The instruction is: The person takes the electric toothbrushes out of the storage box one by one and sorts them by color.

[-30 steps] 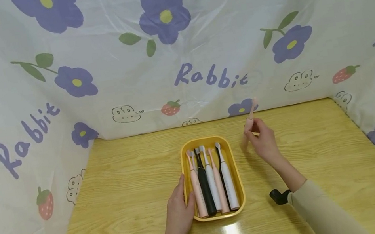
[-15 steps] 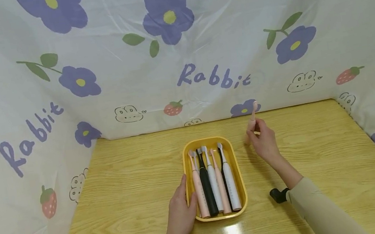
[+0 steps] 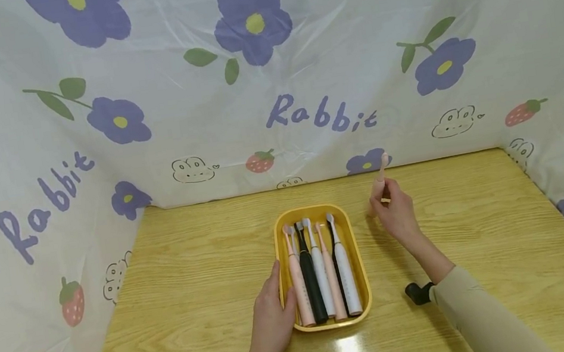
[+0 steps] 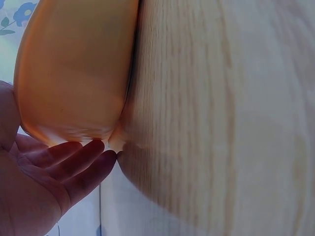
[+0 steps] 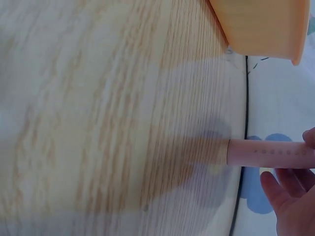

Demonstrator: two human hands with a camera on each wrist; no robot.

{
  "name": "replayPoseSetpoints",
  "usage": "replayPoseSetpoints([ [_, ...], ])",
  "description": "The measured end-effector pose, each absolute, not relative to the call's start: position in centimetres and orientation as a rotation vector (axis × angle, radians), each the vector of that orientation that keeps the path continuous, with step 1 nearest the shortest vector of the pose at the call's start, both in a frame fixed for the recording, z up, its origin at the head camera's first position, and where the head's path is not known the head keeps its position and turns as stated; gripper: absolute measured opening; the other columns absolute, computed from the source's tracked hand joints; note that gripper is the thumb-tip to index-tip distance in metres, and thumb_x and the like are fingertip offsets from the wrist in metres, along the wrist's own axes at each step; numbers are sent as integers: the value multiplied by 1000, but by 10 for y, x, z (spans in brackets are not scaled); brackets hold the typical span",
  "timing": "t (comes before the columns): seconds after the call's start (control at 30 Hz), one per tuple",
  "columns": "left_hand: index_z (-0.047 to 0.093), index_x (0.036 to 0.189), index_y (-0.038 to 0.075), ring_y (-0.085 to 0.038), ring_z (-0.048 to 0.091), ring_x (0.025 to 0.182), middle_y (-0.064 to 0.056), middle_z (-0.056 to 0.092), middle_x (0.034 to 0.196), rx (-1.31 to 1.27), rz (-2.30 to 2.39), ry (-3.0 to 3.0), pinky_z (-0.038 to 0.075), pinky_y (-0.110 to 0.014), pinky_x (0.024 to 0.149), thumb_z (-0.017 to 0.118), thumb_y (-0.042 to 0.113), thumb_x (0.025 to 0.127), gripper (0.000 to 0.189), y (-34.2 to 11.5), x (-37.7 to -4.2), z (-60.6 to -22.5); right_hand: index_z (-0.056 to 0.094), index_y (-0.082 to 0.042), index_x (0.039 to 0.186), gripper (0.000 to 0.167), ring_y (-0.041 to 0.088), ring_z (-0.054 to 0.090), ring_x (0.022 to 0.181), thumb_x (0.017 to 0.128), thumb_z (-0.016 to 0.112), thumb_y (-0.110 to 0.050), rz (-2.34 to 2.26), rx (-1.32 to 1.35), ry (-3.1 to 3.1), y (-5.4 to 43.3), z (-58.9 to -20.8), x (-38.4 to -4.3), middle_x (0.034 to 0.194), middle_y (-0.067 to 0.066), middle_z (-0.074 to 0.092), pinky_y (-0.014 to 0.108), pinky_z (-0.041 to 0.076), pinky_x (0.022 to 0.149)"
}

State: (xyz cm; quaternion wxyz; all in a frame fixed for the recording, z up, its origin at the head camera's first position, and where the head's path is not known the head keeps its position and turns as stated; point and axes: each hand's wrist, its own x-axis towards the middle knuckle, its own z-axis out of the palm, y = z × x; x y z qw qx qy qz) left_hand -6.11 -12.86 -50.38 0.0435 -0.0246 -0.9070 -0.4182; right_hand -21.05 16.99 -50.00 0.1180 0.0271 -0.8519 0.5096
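My right hand (image 3: 396, 212) pinches a pink electric toothbrush (image 3: 378, 188) by its handle, to the right of the tray. The brush stands nearly upright, head up. In the right wrist view the handle (image 5: 268, 153) shows a row of small marks, and its base end is close over the tabletop. My left hand (image 3: 271, 316) holds the left side of a yellow tray (image 3: 363, 285), thumb over the rim and fingers along the outer wall. Inside the tray, several electric toothbrushes lie side by side, heads to the back: pink, a black one (image 3: 313, 289), and a white one (image 3: 347, 278).
A wooden table (image 3: 191, 261) carries everything. A black curved object (image 3: 419, 294) shows beside the right sleeve (image 3: 473, 305). White cloth (image 3: 188, 123) printed with purple flowers and "Rabbit" lettering hangs behind the table and at both sides.
The right hand has lowered the pink toothbrush slightly, and it has stayed still over the last half second. The left hand and tray keep their places, apart from a small camera shift.
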Motion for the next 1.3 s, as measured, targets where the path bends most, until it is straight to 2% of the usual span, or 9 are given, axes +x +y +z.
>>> replayPoseSetpoints([
  [0.27,38,156,-2,-42,49,134,-27,52,146,-76,-1269,-2774,42,-56,107,61,14,102,61,-128,-60,-505,36,7,149,63,43,54,122,97,65,-11,1556,14,-2369,167,-495,-201,140,25,50,59,47,97],
  [0.43,38,156,-2,-42,49,134,-27,51,146,-70,-1278,-2776,42,-56,107,61,13,102,61,-128,-60,-505,37,5,149,68,42,52,119,94,72,-14,1573,-72,-2242,163,-492,-184,138,23,47,58,45,96],
  [0.53,38,156,-2,-42,49,134,-27,51,146,-69,-1275,-2776,42,-56,107,61,13,102,61,-128,-61,-505,42,6,143,62,37,54,114,91,73,-8,1533,-75,-2142,159,-489,-175,132,22,50,52,46,94],
  [0.7,38,156,-2,-42,50,134,-27,52,145,-75,-1281,-2763,42,-56,107,61,13,101,61,-128,-61,-505,51,9,125,43,26,57,100,89,72,3,1497,3,-1981,146,-477,-164,115,20,56,36,50,87],
  [0.77,38,156,-2,-42,50,134,-27,53,145,-73,-1285,-2758,42,-56,107,62,13,101,61,-128,-61,-505,52,13,122,39,31,58,97,88,71,7,1497,65,-1958,137,-469,-159,112,25,56,34,51,84],
  [0.9,39,156,-1,-41,50,133,-26,53,144,-59,-1293,-2755,43,-55,107,62,13,101,61,-128,-61,-505,50,20,122,40,46,57,98,87,67,16,1545,218,-1965,115,-454,-147,114,36,53,40,53,82],
  [1.1,38,157,0,-41,49,135,-26,51,147,-50,-1302,-2763,42,-55,108,61,14,102,61,-128,-62,-506,48,13,131,46,44,57,110,88,65,16,1776,319,-2073,90,-458,-139,127,24,54,27,54,89],
  [1.3,39,157,1,-41,50,134,-26,52,147,-47,-1301,-2753,42,-55,108,62,13,102,61,-128,-60,-506,49,3,140,47,41,57,122,95,63,6,2006,374,-2216,69,-468,-136,138,21,53,44,52,98],
])
